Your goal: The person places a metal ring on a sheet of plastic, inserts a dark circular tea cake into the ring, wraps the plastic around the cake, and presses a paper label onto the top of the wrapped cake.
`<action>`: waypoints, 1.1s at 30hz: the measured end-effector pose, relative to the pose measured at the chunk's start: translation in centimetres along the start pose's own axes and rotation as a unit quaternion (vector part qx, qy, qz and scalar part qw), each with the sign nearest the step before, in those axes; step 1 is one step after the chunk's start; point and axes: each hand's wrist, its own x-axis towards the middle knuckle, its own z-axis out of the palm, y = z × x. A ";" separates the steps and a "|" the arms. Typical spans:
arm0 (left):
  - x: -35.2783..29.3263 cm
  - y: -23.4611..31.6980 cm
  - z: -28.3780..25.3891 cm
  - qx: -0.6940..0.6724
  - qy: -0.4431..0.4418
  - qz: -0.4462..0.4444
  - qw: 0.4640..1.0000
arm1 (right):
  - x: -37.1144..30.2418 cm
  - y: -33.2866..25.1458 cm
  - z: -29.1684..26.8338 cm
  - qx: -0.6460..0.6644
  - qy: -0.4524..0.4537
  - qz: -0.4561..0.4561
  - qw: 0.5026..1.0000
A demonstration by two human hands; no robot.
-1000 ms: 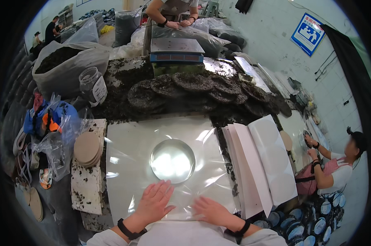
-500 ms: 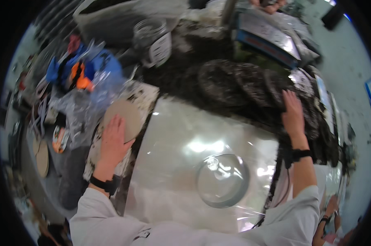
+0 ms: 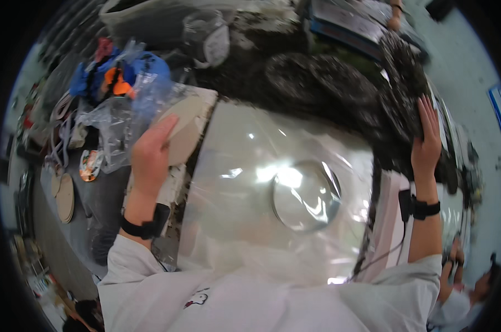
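Note:
My left hand [image 3: 151,155] grips the near left edge of a beige oval disc [image 3: 187,133], which tilts up above a dirt-specked white board. The thumb is partly hidden. At the right, my right hand [image 3: 427,133] has its fingers straight and pressed together against a dark, wrinkled, glossy disc [image 3: 399,91], which stands tilted up; its thumb side is hidden behind the disc. More dark wrinkled discs [image 3: 342,80] lie to the left of it. Between my arms a clear round dish or ring [image 3: 307,196] sits on or under a shiny transparent sheet [image 3: 228,210].
Plastic bags [image 3: 115,133] and blue and orange items crowd the left side. A labelled clear jar [image 3: 207,41] and a large whitish sack [image 3: 151,22] stand at the back. A blue-edged box [image 3: 344,27] is at the far right. Another person's hand [image 3: 394,22] shows beyond.
The beige disc has tipped up from lying flat under my left hand. My right hand has moved right, and a dark disc there now stands raised. The whole view has shifted.

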 end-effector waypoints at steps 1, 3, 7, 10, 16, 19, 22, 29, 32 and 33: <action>-0.8 3.6 1.7 -0.023 0.001 0.081 0.996 | -0.1 -1.3 -1.4 -0.012 0.013 -0.019 1.000; -3.4 11.0 4.4 -0.054 -0.054 0.202 0.976 | -0.3 -3.8 -4.1 -0.004 0.032 -0.051 0.998; -8.9 15.5 14.8 -0.030 -0.328 0.256 0.909 | -3.0 -6.6 -8.9 -0.010 0.029 -0.064 0.997; -5.7 17.7 14.0 -0.102 -0.286 0.223 0.927 | -6.3 -7.0 -10.0 0.012 0.016 -0.028 0.999; -7.6 16.8 20.8 0.089 -0.468 0.186 0.859 | -7.0 -9.0 -10.6 0.062 0.015 -0.025 0.998; -6.5 16.5 21.0 0.036 -0.567 0.120 0.814 | -7.2 -11.2 -8.9 0.098 -0.005 -0.029 0.995; -6.0 15.9 20.2 -0.174 -0.436 0.167 0.867 | -8.3 -12.9 -6.6 0.126 -0.027 -0.039 0.991; -5.2 10.3 19.7 -0.603 -0.316 -0.241 0.692 | -15.5 -16.4 -1.6 0.157 -0.136 -0.033 0.978; -3.7 8.1 19.4 -0.655 -0.272 -0.367 0.602 | -17.3 -17.5 1.1 0.151 -0.228 -0.029 0.962; -3.1 7.6 19.0 -0.671 -0.254 -0.381 0.583 | -17.4 -17.6 1.5 0.148 -0.239 -0.022 0.960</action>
